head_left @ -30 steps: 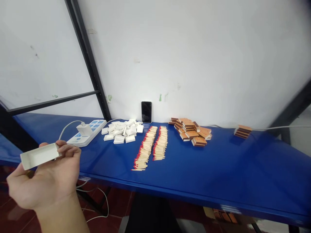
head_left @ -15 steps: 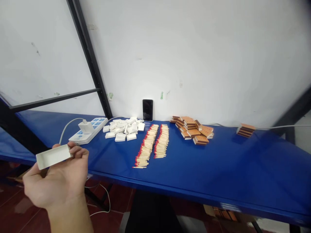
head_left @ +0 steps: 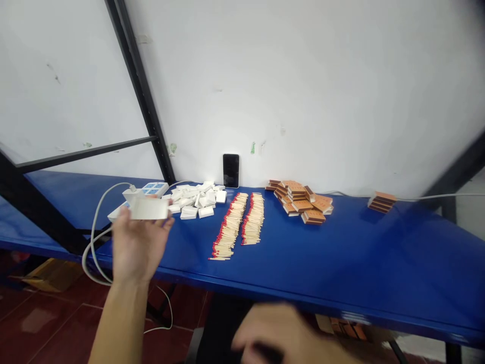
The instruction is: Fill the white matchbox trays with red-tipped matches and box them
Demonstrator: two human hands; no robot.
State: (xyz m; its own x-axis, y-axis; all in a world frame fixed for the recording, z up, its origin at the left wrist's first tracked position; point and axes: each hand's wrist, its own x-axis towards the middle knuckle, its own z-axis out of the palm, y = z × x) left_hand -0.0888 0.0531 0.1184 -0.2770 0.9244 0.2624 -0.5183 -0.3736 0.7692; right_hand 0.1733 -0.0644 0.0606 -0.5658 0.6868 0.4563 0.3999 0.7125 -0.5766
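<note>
My left hand (head_left: 137,242) is closed around a white matchbox tray (head_left: 149,209), gripping it by its ends with the hollow side towards me; no matches show in it. Behind that hand lies a heap of white matchbox trays (head_left: 193,199). Two rows of red-tipped matches, a longer one (head_left: 229,227) and a shorter one (head_left: 253,222), spread over the middle of the blue table (head_left: 303,263). My right hand (head_left: 276,328), smeared by motion, is low in front of the table edge. Its fingers are too blurred to read.
A pile of orange-brown matchboxes (head_left: 303,201) sits by the wall, and a small stack of matchboxes (head_left: 382,201) stands farther right. A phone (head_left: 231,171) leans on the wall. A power strip (head_left: 155,189) with a white cable (head_left: 91,242) lies left, near a black metal frame (head_left: 144,91).
My left hand has moved right and slightly up with the tray, which has turned more level. My right hand has come into view at the bottom.
</note>
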